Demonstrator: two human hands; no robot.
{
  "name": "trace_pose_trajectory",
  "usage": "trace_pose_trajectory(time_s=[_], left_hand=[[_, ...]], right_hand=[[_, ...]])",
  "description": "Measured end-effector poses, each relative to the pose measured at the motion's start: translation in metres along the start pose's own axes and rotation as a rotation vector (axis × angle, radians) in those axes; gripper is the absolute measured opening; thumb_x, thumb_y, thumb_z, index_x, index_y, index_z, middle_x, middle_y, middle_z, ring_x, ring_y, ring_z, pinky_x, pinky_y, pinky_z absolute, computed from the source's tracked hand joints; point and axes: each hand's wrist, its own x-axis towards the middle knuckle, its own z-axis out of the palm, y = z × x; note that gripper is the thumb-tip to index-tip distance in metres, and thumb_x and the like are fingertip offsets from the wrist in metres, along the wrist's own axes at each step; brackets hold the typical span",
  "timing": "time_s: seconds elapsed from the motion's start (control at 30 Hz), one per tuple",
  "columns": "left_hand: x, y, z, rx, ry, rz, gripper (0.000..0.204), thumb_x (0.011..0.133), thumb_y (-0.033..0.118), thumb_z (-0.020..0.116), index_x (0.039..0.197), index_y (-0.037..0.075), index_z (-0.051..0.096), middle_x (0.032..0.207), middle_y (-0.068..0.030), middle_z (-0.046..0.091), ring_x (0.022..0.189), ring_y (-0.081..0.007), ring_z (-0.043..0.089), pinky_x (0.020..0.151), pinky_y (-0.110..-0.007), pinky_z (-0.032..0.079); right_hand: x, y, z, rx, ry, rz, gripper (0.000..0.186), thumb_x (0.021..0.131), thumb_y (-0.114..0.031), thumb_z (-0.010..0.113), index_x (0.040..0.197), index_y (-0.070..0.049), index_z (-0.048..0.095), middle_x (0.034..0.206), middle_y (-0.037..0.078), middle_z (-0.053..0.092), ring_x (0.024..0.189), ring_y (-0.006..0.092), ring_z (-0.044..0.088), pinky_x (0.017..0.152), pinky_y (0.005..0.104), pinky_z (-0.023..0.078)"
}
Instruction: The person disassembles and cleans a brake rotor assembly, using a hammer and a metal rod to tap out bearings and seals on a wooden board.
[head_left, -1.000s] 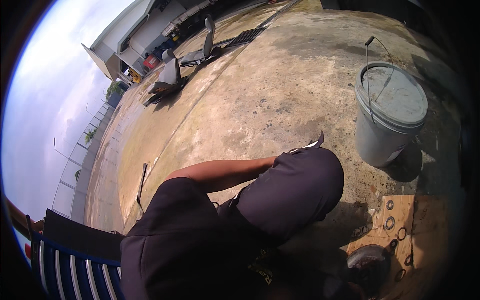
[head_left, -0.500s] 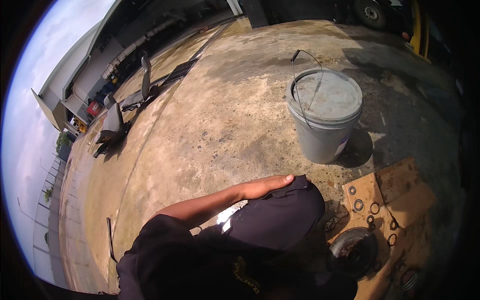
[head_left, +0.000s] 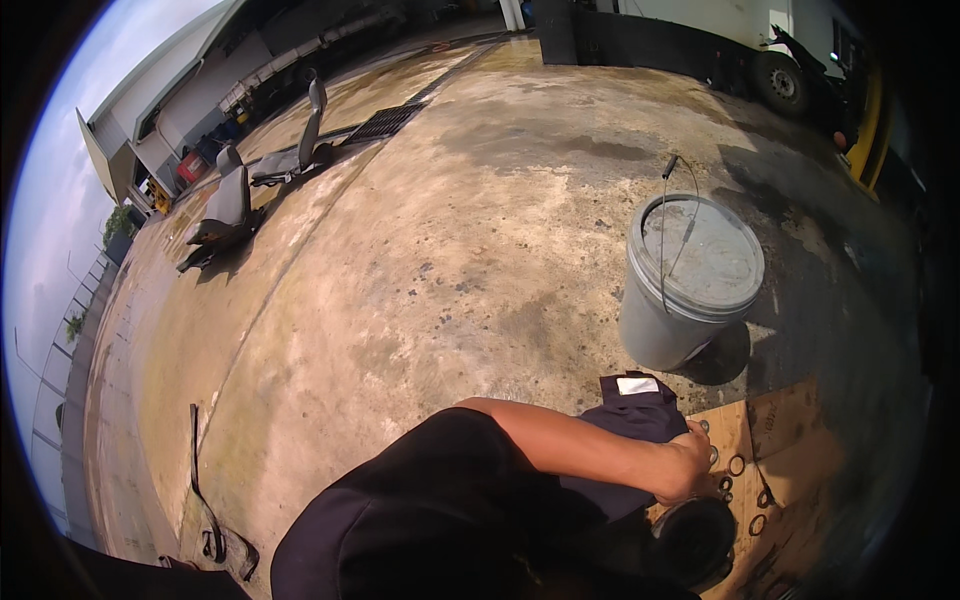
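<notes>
My left arm stretches across my dark-trousered knee, and my left hand [head_left: 684, 470] is down at the near-left edge of a stained cardboard sheet [head_left: 738, 425]. Its fingers point away from me and are mostly hidden behind the back of the hand, so their grip does not show. Close by them lie small metal rings, one a dark ring [head_left: 737, 465] and another a black ring [head_left: 757, 524]. Right beside the wrist stands a round black part [head_left: 692, 540], like a wheel or pulley, deep in shadow. My right hand is out of sight.
A lidded grey bucket [head_left: 665, 330] with a wire handle stands beyond the cardboard. Two grey vehicle seats [head_left: 228, 205] sit on the concrete at left, near a floor grate [head_left: 388, 122]. A black strap [head_left: 197, 465] lies at lower left. A vehicle wheel [head_left: 780, 83] shows far right.
My left hand has left my knee and moved right and down to the cardboard beside the black part. The view has shifted, so the bucket appears lower and farther right.
</notes>
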Motion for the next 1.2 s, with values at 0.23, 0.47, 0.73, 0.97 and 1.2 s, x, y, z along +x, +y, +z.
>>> trace_pose_trajectory(time_s=[0.23,0.47,0.73,0.97,1.2], left_hand=[[0.079,0.018,0.080,0.043,0.344,-0.106,0.056,0.086,0.052,0.067,0.135,0.027,0.064,0.131,-0.0012,0.069,0.115,-0.0303,0.067,0.089,-0.062,0.051],[0.090,0.016,0.065,-0.030,0.161,0.074,0.038,0.093,0.037,0.065,0.128,0.023,0.070,0.131,0.0034,0.069,0.115,-0.0203,0.067,0.094,-0.043,0.052],[0.035,0.032,0.042,-0.380,0.403,-0.327,0.026,0.096,0.030,0.060,0.113,0.016,0.074,0.099,-0.0016,0.076,0.094,-0.0259,0.074,0.088,-0.045,0.051],[0.084,0.007,0.082,-0.550,0.382,-0.118,0.025,0.097,0.029,0.058,0.109,0.013,0.073,0.098,-0.0033,0.076,0.091,-0.0242,0.073,0.077,-0.041,0.053],[0.024,-0.002,0.038,-0.220,0.198,0.046,0.037,0.098,0.032,0.061,0.133,0.021,0.067,0.131,-0.0020,0.069,0.118,-0.0221,0.067,0.089,-0.040,0.055]], right_hand=[[0.040,-0.082,0.023,-0.164,-0.433,-0.479,0.021,0.090,-0.013,0.078,0.110,-0.005,0.078,0.098,0.014,0.076,0.075,0.0307,0.069,0.067,0.0375,0.056],[0.068,-0.172,0.065,-0.304,-0.360,-1.267,0.017,0.099,-0.026,0.071,0.113,-0.019,0.078,0.102,-0.001,0.078,0.076,0.0226,0.070,0.071,0.0361,0.057],[0.060,-0.184,0.129,0.134,-0.508,-0.783,0.023,0.101,-0.004,0.059,0.119,0.003,0.071,0.109,0.015,0.075,0.093,0.0229,0.071,0.086,0.0342,0.054],[0.057,-0.163,0.162,0.170,-0.641,-0.524,0.023,0.101,-0.007,0.061,0.120,0.002,0.070,0.104,0.018,0.075,0.087,0.0201,0.070,0.076,0.0334,0.057],[0.062,-0.162,0.166,0.297,-0.623,-0.370,0.023,0.102,-0.006,0.060,0.122,0.002,0.069,0.090,0.006,0.067,0.074,0.0080,0.057,0.067,0.0250,0.050]])
